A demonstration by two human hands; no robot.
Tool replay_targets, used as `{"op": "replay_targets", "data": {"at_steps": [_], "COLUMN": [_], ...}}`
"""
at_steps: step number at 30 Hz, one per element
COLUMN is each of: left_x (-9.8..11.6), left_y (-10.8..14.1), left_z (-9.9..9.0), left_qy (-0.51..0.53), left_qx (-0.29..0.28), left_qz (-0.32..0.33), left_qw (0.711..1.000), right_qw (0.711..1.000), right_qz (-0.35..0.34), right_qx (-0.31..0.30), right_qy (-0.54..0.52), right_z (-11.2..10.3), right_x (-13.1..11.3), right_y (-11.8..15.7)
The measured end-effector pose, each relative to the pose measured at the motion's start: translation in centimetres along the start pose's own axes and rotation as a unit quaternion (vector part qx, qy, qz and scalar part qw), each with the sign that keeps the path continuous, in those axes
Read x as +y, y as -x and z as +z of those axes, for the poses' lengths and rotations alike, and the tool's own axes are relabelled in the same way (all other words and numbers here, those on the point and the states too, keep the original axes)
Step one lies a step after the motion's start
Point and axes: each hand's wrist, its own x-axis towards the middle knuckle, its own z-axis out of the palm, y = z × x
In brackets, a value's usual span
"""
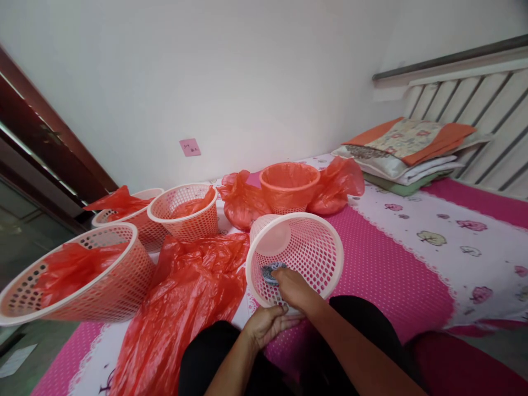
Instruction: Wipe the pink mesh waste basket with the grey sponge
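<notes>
A pale pink plastic mesh basket lies tipped on its side on the bed, its mouth facing me. My left hand is cupped under the lower rim, with the thumb on the near edge and the other fingers partly out of sight. Reaching into the mouth, my right hand is closed on a bunched grey-blue cloth against the inner left wall. To the left of this basket, a large red plastic bag is spread flat across the bed.
On the left stand pink baskets holding red plastic bags. Behind the tipped basket is an upright basket lined in red, flanked by knotted red bags. Folded bedding is stacked by the white radiator.
</notes>
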Motion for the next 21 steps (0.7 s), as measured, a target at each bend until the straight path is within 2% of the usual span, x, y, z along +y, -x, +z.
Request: {"op": "replay_targets", "data": {"at_steps": [5,9,12,16,21], "left_x": [0.3,0.2,0.0,0.0,0.2], "left_y": [0.1,0.2,0.3,0.2,0.2], "left_z": [0.0,-0.2,-0.3,-0.3,-0.1], "left_qy": [-0.005,-0.023,-0.026,-0.028,-0.016], "left_qx": [-0.002,0.018,0.032,0.021,0.017], "left_qz": [-0.005,-0.007,-0.004,-0.004,0.003], "left_qw": [1.000,1.000,0.999,0.999,1.000], "right_qw": [1.000,0.999,0.997,0.991,0.981], "right_qz": [-0.016,-0.020,-0.022,-0.047,-0.058], "right_qx": [-0.009,-0.032,-0.048,-0.063,-0.082], "right_qy": [-0.007,-0.024,-0.055,-0.107,-0.164], "right_z": [-1.2,-2.4,-3.4,-4.3,-4.5], "right_x": [0.0,0.1,0.3,0.7,1.0], "right_y": [1.0,1.6,2.0,2.4,2.4]}}
